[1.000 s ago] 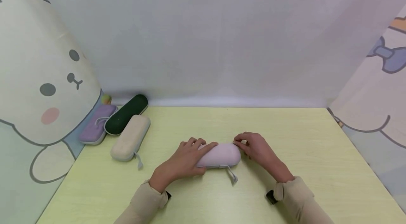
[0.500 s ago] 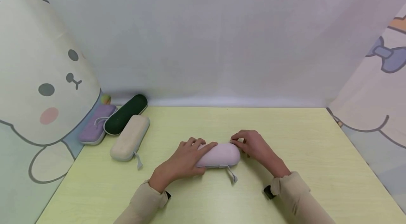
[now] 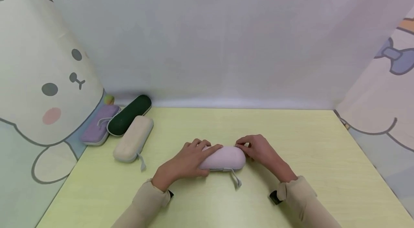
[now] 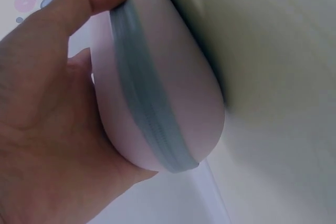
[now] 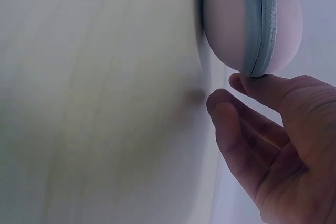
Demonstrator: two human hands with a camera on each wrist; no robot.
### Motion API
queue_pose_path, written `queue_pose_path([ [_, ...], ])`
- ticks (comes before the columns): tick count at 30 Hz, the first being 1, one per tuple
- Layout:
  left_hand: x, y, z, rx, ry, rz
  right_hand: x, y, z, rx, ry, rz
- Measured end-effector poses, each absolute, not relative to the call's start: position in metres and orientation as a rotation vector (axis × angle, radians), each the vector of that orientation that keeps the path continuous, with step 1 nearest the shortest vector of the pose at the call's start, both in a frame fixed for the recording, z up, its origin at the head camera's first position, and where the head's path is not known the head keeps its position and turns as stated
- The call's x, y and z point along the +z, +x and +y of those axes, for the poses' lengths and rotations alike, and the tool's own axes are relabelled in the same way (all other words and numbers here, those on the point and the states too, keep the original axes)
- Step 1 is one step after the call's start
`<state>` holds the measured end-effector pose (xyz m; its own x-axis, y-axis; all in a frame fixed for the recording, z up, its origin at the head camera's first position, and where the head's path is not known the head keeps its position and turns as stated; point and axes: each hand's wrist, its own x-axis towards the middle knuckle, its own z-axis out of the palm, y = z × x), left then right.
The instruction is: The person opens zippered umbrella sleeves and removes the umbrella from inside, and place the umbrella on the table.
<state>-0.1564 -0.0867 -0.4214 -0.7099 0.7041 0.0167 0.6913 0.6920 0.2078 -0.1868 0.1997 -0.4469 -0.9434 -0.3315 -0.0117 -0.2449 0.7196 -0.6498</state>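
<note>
A pale pink zip-up glasses case (image 3: 228, 157) lies on the table in the head view, its grey strap (image 3: 237, 181) trailing off the front. My left hand (image 3: 191, 159) grips its left part, fingers over the top and thumb at the front. In the left wrist view a fingertip presses by the grey zipper band (image 4: 139, 77). At the back right edge my right hand (image 3: 258, 149) pinches the zipper pull, mostly hidden by thumb and index finger. The right wrist view shows these fingertips at the zipper (image 5: 257, 40), where a dark slit shows; the other fingers curl below.
Three more cases lie at the back left: a purple one (image 3: 97, 125), a dark green one (image 3: 127, 116) and a cream one (image 3: 134, 138) with a grey strap. A small green and orange thing (image 3: 109, 99) sits behind the purple case. A white curtain (image 3: 226, 41) hangs behind the table.
Over the second, my right hand has shifted slightly left along the case's back edge. My left hand and the pink case have stayed in place.
</note>
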Motion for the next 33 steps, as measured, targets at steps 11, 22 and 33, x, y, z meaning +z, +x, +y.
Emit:
queue_pose_path([
  [11,-0.414,-0.165,-0.088,0.320,1.199,2.716,-0.445,-0.169,0.204,-0.928,-0.520,2.824],
  [22,-0.407,-0.167,-0.087,0.316,1.311,2.715,-0.437,-0.150,0.203,-0.801,-0.643,2.827],
  [33,-0.407,-0.171,-0.083,0.348,1.328,2.711,-0.435,-0.142,0.199,-0.673,-0.729,2.940],
])
